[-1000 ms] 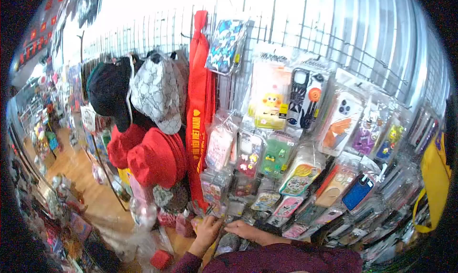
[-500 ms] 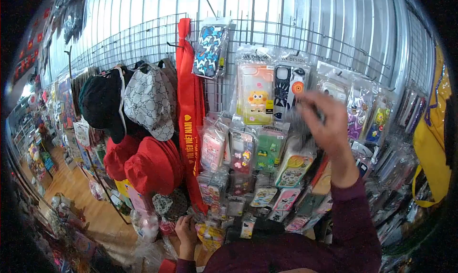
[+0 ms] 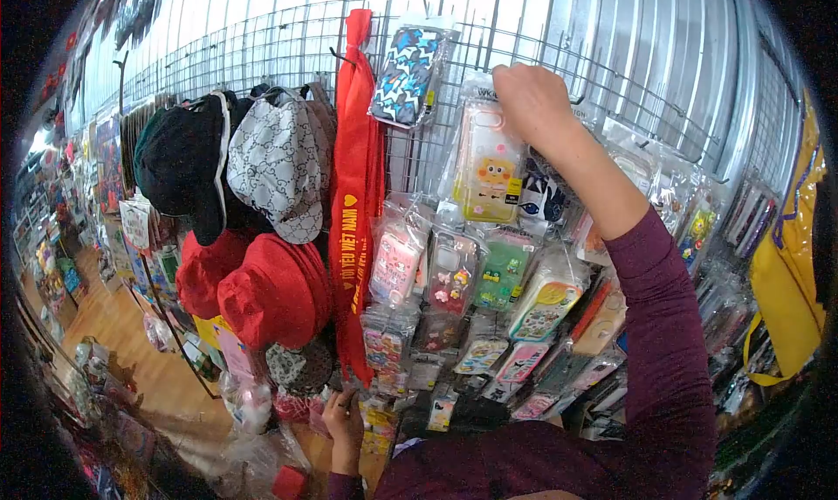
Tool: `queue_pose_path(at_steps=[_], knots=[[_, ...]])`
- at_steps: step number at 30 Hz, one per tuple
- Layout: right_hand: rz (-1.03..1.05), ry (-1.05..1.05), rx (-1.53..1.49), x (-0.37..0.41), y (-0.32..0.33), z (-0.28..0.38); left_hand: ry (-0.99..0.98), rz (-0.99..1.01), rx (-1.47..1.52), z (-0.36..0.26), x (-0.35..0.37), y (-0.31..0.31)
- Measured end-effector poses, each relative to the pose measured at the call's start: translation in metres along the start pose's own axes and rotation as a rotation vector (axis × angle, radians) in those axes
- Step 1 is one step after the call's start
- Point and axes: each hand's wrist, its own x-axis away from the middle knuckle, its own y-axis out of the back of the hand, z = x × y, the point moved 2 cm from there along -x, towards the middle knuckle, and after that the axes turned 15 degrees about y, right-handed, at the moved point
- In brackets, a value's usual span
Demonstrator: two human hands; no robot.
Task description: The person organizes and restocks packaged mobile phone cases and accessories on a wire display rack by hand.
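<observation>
In the upper middle of the frame we see our right hand [image 3: 534,103] at the top of a packaged phone case with a yellow figure, here called the duck case [image 3: 493,164]. Its fingers are bent over the packet's header; their tips are hidden, so we cannot tell whether they grip it. The forearm, in a maroon sleeve [image 3: 668,317], runs from the lower right up to the packet and partly covers the black case [image 3: 543,199] just beside the duck case.

Our left hand [image 3: 345,423] is at the lower middle, just below the lower end of the red sash [image 3: 353,177]. Its fingers are bent and point upward; we cannot tell whether they hold anything.

We note the wire grid [image 3: 284,50] across the upper part of the frame, before a ridged metal wall [image 3: 659,50]. The blue case [image 3: 408,76], patterned with angular shapes, hangs between the sash and the duck case. Below the duck case we find, from left to right, the pink case [image 3: 399,260], the floral case [image 3: 454,273] and the green case [image 3: 502,273], each in clear film.

Left of the sash we observe the black cap [image 3: 179,155], the patterned cap [image 3: 275,155] and, beneath them, the red hats [image 3: 279,295]. A yellow bag [image 3: 786,299] hangs at the right edge.
</observation>
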Motion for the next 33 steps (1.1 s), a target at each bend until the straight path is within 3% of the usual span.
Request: queue_pose_path(at_steps=[4, 11, 17, 19, 21, 23, 24, 25, 26, 28, 31, 32, 33], knots=[[0.075, 0.048, 0.2, -0.004, -0.015, 0.008, 0.031, -0.021, -0.01, 0.02, 0.002, 0.008], [0.043, 0.253, 0.261, -0.009, -0.023, -0.002, 0.066, -0.024, 0.012, 0.031, -0.004, 0.012], [-0.191, 0.36, 0.28, -0.023, -0.004, -0.029, -0.004, -0.076, 0.081, 0.032, 0.001, 0.011], [-0.136, 0.347, 0.285, -0.027, 0.006, -0.042, 0.05, -0.042, 0.039, 0.036, 0.0, 0.012], [-0.24, 0.358, 0.344, -0.028, 0.02, -0.052, 0.042, -0.051, 0.024, 0.026, -0.004, 0.019], [-0.149, 0.325, 0.35, -0.023, 0.05, -0.058, 0.038, -0.062, 0.009, 0.023, -0.01, 0.021], [-0.336, 0.521, 0.555, -0.025, 0.066, -0.066, -0.023, -0.098, 0.023, 0.028, -0.014, 0.024], [-0.385, 0.474, 0.554, -0.019, 0.079, -0.075, -0.085, -0.136, 0.037, 0.028, -0.018, 0.025], [-0.489, 0.442, 0.564, -0.011, 0.095, -0.085, 0.069, -0.05, 0.066, 0.011, -0.028, 0.036], [-0.611, 0.364, 0.493, 0.009, 0.125, -0.096, -0.062, -0.145, 0.108, -0.016, -0.054, 0.052], [-0.734, 0.472, 0.49, 0.039, 0.161, -0.113, -0.128, -0.207, 0.272, -0.058, -0.093, 0.077], [-0.708, 0.386, 0.548, 0.054, 0.169, -0.125, -0.166, -0.206, 0.361, -0.096, -0.108, 0.091], [-0.492, 0.089, 0.715, 0.08, 0.151, -0.222, -0.276, -0.2, 0.406, -0.127, -0.122, 0.1]])
